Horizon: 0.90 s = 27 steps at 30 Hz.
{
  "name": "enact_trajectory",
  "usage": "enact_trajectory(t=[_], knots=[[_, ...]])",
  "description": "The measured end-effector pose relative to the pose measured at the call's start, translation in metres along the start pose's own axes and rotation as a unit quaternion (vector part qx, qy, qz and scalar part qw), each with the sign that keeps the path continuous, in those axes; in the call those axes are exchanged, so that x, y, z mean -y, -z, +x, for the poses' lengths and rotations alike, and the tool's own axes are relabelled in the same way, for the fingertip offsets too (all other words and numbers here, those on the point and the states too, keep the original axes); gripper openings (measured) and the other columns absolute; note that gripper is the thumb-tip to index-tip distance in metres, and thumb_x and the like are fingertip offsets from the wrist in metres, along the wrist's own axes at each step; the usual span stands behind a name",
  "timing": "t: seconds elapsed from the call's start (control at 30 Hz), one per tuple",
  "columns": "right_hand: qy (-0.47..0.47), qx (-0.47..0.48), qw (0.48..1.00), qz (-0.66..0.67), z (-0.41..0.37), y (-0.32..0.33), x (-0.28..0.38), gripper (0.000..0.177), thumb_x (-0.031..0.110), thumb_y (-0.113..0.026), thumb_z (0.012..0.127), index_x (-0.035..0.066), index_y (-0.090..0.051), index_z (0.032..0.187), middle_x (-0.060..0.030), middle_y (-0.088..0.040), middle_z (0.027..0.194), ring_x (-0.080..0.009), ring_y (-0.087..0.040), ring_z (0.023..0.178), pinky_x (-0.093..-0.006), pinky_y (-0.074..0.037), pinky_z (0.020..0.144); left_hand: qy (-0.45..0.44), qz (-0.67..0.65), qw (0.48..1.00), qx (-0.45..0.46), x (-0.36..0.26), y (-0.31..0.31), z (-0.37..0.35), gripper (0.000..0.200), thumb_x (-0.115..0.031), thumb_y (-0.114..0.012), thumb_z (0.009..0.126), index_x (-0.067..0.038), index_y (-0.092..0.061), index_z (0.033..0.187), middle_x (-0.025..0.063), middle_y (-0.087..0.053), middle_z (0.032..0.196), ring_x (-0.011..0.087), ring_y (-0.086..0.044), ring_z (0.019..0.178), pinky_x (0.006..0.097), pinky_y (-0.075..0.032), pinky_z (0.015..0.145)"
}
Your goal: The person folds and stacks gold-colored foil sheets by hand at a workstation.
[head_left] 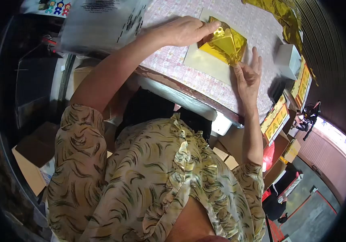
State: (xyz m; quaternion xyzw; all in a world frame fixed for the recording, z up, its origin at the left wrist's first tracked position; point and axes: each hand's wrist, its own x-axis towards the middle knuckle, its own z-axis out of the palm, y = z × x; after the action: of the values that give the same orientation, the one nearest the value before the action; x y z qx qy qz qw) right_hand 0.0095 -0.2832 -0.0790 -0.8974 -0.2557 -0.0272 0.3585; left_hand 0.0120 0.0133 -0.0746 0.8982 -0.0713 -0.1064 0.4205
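Note:
A shiny gold foil sheet [223, 43], with folded, creased faces, lies on a pale flat sheet [205, 63] on the table. My left hand [185, 31] reaches in from the left, its fingertips closed on the foil's upper left edge. At the foil's lower right corner, the thumb and index finger of my right hand [248, 76] pinch the gathered foil. The other fingers of that hand stand spread apart. Whether anything lies inside the foil is hidden.
A clear printed plastic bag [100, 24] covers the table's left end. More gold foil [275, 16] lies along the far right edge. A white box [288, 61] and a dark object [277, 89] stand right. Cardboard boxes [31, 161] are below.

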Motion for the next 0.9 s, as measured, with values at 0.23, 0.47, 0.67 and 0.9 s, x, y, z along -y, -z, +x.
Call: enact_trajectory(t=[0.23,0.47,0.67,0.9], knots=[[-0.035,-0.001,0.999,-0.042,-0.001,0.001,0.017,0.020,0.023,-0.068,0.093,0.008,-0.077,0.102,-0.0178,-0.031,0.159,-0.0378,-0.011,0.152,-0.0489,-0.001,0.120,-0.136,-0.016,0.991,-0.004,0.005,-0.003,-0.012,0.060,-0.059,-0.054,0.095,-0.002,-0.073,0.084,0.0136,-0.069,0.094,0.0255,-0.068,0.085,0.0390,-0.053,0.079],[-0.047,0.004,0.998,-0.032,0.002,-0.001,0.008,0.018,0.027,-0.070,0.091,0.011,-0.076,0.093,-0.0110,-0.028,0.162,-0.0410,-0.009,0.152,-0.0611,0.011,0.115,-0.202,-0.001,0.971,-0.126,0.011,-0.016,-0.013,0.042,-0.037,-0.074,0.086,-0.001,-0.068,0.064,0.0065,-0.067,0.101,0.0239,-0.067,0.082,0.0370,-0.052,0.077],[-0.054,0.002,0.998,0.017,0.000,-0.004,0.006,0.012,0.013,-0.067,0.092,0.002,-0.074,0.092,-0.0144,-0.028,0.161,-0.0310,-0.003,0.153,-0.0490,0.001,0.120,-0.250,0.143,0.928,-0.237,-0.008,-0.007,-0.002,0.049,-0.043,-0.067,0.090,-0.011,-0.061,0.127,0.0052,-0.054,0.140,0.0248,-0.055,0.123,0.0426,-0.045,0.105],[-0.024,-0.027,0.999,0.028,-0.001,-0.008,-0.004,0.015,0.022,-0.070,0.089,0.008,-0.075,0.091,-0.0121,-0.033,0.160,-0.0392,-0.009,0.152,-0.0598,0.010,0.116,-0.260,0.340,0.893,-0.138,-0.021,-0.040,0.006,0.054,-0.044,-0.049,0.100,-0.015,-0.047,0.146,0.0006,-0.038,0.157,0.0173,-0.029,0.147,0.0480,-0.013,0.123]])
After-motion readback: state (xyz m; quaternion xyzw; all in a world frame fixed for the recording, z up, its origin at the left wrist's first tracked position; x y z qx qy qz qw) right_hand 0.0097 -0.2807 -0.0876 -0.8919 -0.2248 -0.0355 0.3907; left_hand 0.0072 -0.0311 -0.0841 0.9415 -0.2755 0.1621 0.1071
